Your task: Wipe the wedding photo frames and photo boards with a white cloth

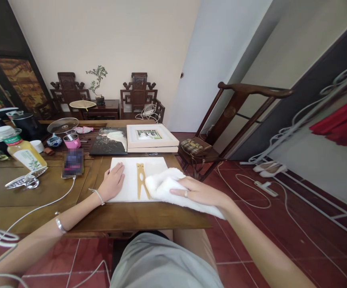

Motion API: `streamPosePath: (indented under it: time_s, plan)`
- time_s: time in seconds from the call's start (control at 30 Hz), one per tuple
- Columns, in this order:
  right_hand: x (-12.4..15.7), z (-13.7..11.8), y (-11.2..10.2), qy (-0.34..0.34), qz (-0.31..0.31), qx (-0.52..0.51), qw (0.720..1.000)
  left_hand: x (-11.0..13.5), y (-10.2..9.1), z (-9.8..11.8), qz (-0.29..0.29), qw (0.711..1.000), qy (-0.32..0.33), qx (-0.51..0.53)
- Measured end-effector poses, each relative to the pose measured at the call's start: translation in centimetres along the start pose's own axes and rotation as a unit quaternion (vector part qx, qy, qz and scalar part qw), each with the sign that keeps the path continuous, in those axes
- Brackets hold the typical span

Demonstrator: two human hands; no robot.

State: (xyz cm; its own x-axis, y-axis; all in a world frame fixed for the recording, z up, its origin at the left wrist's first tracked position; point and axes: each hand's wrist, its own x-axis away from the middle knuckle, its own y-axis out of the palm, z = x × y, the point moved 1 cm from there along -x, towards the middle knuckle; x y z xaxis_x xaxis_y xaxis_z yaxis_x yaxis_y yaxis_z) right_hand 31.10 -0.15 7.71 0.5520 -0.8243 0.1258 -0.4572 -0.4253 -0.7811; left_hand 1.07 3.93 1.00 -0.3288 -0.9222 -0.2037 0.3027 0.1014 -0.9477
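Note:
A white board (pixel 131 170) with a tan stand piece (pixel 141 180) lies flat near the front edge of the wooden table (pixel 41 192). My left hand (pixel 112 183) rests flat on the board's left edge, fingers stretched out. My right hand (pixel 198 193) presses a white cloth (pixel 164 185) onto the board's right part, fingers lying over the cloth.
A framed photo (pixel 149 137) on a white box and a dark picture (pixel 110 142) lie behind the board. A phone (pixel 73 163) with a white cable, a juice bottle (pixel 23 153), cups and a kettle crowd the left. A dark wooden rack (pixel 236 116) with a bag stands right of the table.

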Motion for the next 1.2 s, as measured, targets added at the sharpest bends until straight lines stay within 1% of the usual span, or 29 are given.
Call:
streamPosePath:
  time_s: [0.07,0.13,0.2,0.3,0.4,0.5,0.6,0.7,0.83,0.93,1.03,1.1,1.2]
  plan:
    - [-1.7,0.7,-0.4,-0.016,0.015,-0.014,1.000,0.0,-0.1,0.1,-0.007,1.000,0.002,-0.002]
    - [-4.1,1.8,-0.8,-0.035,0.034,-0.031,0.998,0.0,-0.3,0.1,-0.009,1.000,0.002,-0.003]
    - [-6.5,2.9,-1.2,-0.039,0.050,-0.053,0.997,0.0,-0.3,0.1,-0.009,1.000,0.000,-0.004]
    - [-9.4,4.5,-1.8,-0.013,0.090,-0.093,0.991,0.0,-0.4,0.1,-0.011,1.000,-0.001,-0.006]
    - [-10.9,5.2,-1.9,0.008,0.122,-0.114,0.986,0.0,-0.4,0.1,-0.008,1.000,0.001,-0.006]
    - [-10.9,5.2,-1.5,0.005,0.131,-0.109,0.985,0.0,-0.3,0.1,-0.010,1.000,-0.001,-0.007]
    - [-9.3,4.6,-0.9,-0.004,0.120,-0.096,0.988,0.0,-0.2,0.1,-0.006,1.000,-0.002,-0.004]
    - [-6.2,3.6,-0.3,-0.005,0.064,-0.091,0.994,0.0,-0.1,0.0,-0.001,1.000,0.002,0.000]
    - [-1.7,2.1,0.1,0.020,0.002,-0.077,0.997,0.0,-0.1,0.0,-0.002,1.000,0.003,-0.002]
    - [-0.2,1.6,0.1,0.031,-0.029,-0.074,0.996,0.0,-0.1,0.1,-0.006,1.000,0.003,-0.006]
    - [-1.3,2.0,-0.2,0.029,-0.031,-0.103,0.994,0.0,-0.1,0.1,-0.004,1.000,0.006,-0.007]
    - [-3.1,2.5,-0.5,0.030,-0.005,-0.123,0.992,0.0,-0.1,0.0,-0.003,1.000,0.008,-0.009]
    - [-6.4,3.3,-0.9,0.028,0.053,-0.142,0.988,-0.1,0.0,-0.2,-0.005,1.000,0.011,-0.014]
